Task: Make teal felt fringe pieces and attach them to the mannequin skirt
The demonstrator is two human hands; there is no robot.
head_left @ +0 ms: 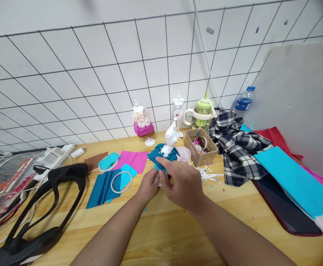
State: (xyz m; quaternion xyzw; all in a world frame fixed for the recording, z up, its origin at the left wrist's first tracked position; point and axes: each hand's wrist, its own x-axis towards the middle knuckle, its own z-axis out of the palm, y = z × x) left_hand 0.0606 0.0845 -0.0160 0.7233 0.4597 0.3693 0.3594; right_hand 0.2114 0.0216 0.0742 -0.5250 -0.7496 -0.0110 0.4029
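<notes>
Underneath, a smooth, grained wooden table [161, 238]. Above it, right hand [187, 184] with index finger and thumb spread, fingertip touching teal folds; left hand [148, 183] apparently curled closed low on the knob-topped white mannequin [171, 136], between both. Looks light, rigid, slick-bodied, so likely best held below the skirt [156, 154], soft and easily crushed. Nearby, a hard round ring [118, 192], then narrow, papery scraps [206, 174].

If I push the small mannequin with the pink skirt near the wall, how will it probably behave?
The mannequin may tip rather than slide, since its wide pink skirt sits above a small round base. The ruffled top looks thin and gathered, so it would likely crumple if squeezed.
</notes>
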